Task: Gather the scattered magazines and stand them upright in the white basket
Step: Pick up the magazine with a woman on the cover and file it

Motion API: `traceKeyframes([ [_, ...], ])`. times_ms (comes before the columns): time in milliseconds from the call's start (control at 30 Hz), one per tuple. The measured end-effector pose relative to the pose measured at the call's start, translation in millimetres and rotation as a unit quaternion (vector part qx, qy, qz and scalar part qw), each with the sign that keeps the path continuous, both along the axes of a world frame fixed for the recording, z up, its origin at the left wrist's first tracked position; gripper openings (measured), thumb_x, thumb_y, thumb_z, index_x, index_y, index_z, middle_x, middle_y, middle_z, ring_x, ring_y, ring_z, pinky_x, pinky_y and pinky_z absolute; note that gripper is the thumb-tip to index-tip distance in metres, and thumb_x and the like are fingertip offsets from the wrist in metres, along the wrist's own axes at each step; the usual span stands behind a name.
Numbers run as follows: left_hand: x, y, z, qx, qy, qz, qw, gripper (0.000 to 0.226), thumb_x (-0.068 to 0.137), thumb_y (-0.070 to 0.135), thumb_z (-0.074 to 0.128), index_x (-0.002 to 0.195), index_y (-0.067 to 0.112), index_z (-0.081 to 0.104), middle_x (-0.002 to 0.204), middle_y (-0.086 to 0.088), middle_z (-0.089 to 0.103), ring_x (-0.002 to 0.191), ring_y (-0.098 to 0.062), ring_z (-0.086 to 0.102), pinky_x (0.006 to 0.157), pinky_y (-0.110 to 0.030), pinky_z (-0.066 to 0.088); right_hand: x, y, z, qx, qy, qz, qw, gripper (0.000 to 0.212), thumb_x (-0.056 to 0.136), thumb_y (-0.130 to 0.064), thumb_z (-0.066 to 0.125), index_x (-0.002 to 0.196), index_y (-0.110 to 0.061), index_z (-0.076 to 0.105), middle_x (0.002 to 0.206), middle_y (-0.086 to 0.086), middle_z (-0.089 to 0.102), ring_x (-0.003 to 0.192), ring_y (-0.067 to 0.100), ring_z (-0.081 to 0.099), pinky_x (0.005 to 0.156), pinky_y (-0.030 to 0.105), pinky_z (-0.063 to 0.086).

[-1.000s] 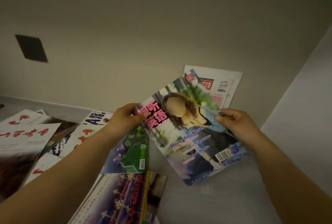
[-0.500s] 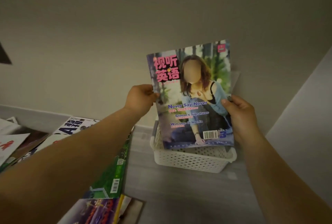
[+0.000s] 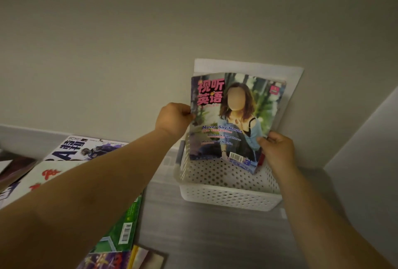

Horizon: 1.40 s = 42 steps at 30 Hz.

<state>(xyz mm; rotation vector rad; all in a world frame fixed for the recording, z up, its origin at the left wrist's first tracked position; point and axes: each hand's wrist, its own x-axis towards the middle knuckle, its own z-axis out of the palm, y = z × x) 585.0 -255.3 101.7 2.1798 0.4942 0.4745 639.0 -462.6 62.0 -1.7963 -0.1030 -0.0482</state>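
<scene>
A colourful magazine [image 3: 234, 118] with pink title characters and a seated figure on its cover stands nearly upright, its lower edge down inside the white perforated basket [image 3: 228, 195]. My left hand [image 3: 173, 119] grips its left edge. My right hand [image 3: 276, 150] grips its lower right edge. Behind it a white magazine [image 3: 290, 79] leans upright against the wall at the back of the basket. Several other magazines [image 3: 71, 152] lie flat on the grey surface to the left, partly hidden by my left forearm.
The basket stands against a beige wall [image 3: 129, 42] near a corner, with a white side panel [image 3: 370, 161] on the right. A green magazine [image 3: 122, 225] and a purple one [image 3: 103, 261] lie at the lower left. Grey surface [image 3: 204, 236] lies in front of the basket.
Both hands turned the colourful magazine from tilted to upright, carried it over the basket and lowered its bottom edge inside. The view shifted right toward the basket.
</scene>
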Motion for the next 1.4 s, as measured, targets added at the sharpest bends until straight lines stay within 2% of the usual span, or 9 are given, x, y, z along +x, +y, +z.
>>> traceKeyframes([
  [167, 4, 0, -11, 0.038, -0.004, 0.018, 0.999, 0.020, 0.085, 0.012, 0.054, 0.092, 0.003, 0.070, 0.084, -0.017, 0.068, 0.075, -0.028, 0.057, 0.068, -0.026, 0.040, 9, 4, -5, -0.017, 0.005, -0.039, 0.999, 0.018, 0.084, 0.001, 0.054, 0.097, 0.009, 0.063, 0.099, 0.026, 0.067, 0.091, 0.037, 0.062, 0.082, 0.048, 0.051],
  [333, 10, -3, -15, 0.016, -0.027, 0.053, 0.998, 0.031, 0.084, 0.016, 0.059, 0.113, 0.008, 0.055, 0.107, -0.011, 0.068, 0.094, -0.026, 0.062, 0.074, -0.025, 0.041, 19, 2, -8, -0.075, -0.008, -0.067, 0.995, 0.008, 0.083, 0.000, 0.054, 0.082, 0.000, 0.062, 0.073, 0.007, 0.058, 0.075, 0.023, 0.053, 0.068, 0.033, 0.045],
  [533, 16, -3, -16, 0.049, 0.008, 0.026, 0.998, 0.024, 0.087, 0.013, 0.051, 0.107, 0.007, 0.062, 0.106, -0.015, 0.068, 0.091, -0.030, 0.060, 0.071, -0.026, 0.040, 18, 6, -11, -0.081, -0.045, -0.122, 0.988, 0.023, 0.080, 0.002, 0.055, 0.103, 0.001, 0.054, 0.108, 0.017, 0.062, 0.084, 0.016, 0.053, 0.072, 0.027, 0.040],
  [900, 20, 0, -14, 0.108, 0.061, 0.025, 0.992, 0.024, 0.089, 0.018, 0.050, 0.094, 0.003, 0.067, 0.084, -0.017, 0.065, 0.072, -0.028, 0.049, 0.064, -0.029, 0.037, 18, 4, -15, -0.126, -0.066, -0.116, 0.983, 0.024, 0.083, -0.001, 0.055, 0.106, 0.000, 0.052, 0.110, 0.019, 0.059, 0.086, 0.017, 0.050, 0.074, 0.027, 0.039],
  [1033, 13, -4, -11, 0.020, 0.066, 0.033, 0.997, 0.018, 0.087, 0.022, 0.055, 0.088, 0.009, 0.067, 0.081, -0.006, 0.062, 0.084, -0.028, 0.054, 0.067, -0.027, 0.041, 4, -1, -9, -0.131, -0.079, -0.130, 0.980, 0.024, 0.084, -0.002, 0.052, 0.109, -0.002, 0.053, 0.114, 0.018, 0.058, 0.095, 0.024, 0.054, 0.075, 0.026, 0.038],
  [1133, 1, -7, -9, -0.070, 0.050, 0.044, 0.995, 0.045, 0.086, 0.027, 0.058, 0.124, 0.004, 0.052, 0.119, -0.011, 0.063, 0.114, -0.026, 0.054, 0.094, -0.028, 0.041, -17, -7, -1, -0.143, -0.096, -0.138, 0.975, 0.026, 0.085, -0.001, 0.051, 0.111, -0.003, 0.053, 0.120, 0.018, 0.055, 0.102, 0.028, 0.056, 0.074, 0.023, 0.037],
  [1233, -30, -6, -5, -0.116, 0.036, 0.028, 0.992, 0.044, 0.088, 0.024, 0.054, 0.127, 0.003, 0.048, 0.126, -0.014, 0.059, 0.117, -0.027, 0.053, 0.101, -0.030, 0.038, -53, -11, 7, -0.114, -0.112, -0.144, 0.977, 0.026, 0.084, -0.001, 0.050, 0.110, -0.004, 0.054, 0.119, 0.016, 0.054, 0.099, 0.023, 0.053, 0.071, 0.017, 0.036],
  [1333, -89, 4, -6, -0.194, 0.021, -0.016, 0.981, 0.031, 0.091, 0.012, 0.048, 0.119, -0.001, 0.055, 0.119, -0.020, 0.061, 0.101, -0.025, 0.058, 0.087, -0.035, 0.049, -104, -3, 6, -0.094, -0.109, -0.097, 0.985, 0.025, 0.085, -0.002, 0.049, 0.108, -0.008, 0.055, 0.109, 0.007, 0.054, 0.094, 0.016, 0.049, 0.069, 0.016, 0.038],
  [1400, -143, 14, -14, -0.242, 0.036, -0.032, 0.969, 0.028, 0.091, 0.009, 0.047, 0.115, -0.002, 0.057, 0.107, -0.015, 0.063, 0.091, -0.020, 0.058, 0.072, -0.024, 0.048, -146, 10, -5, -0.102, -0.078, -0.037, 0.991, 0.024, 0.085, -0.001, 0.050, 0.106, -0.010, 0.056, 0.105, 0.004, 0.053, 0.096, 0.017, 0.049, 0.077, 0.024, 0.037],
])
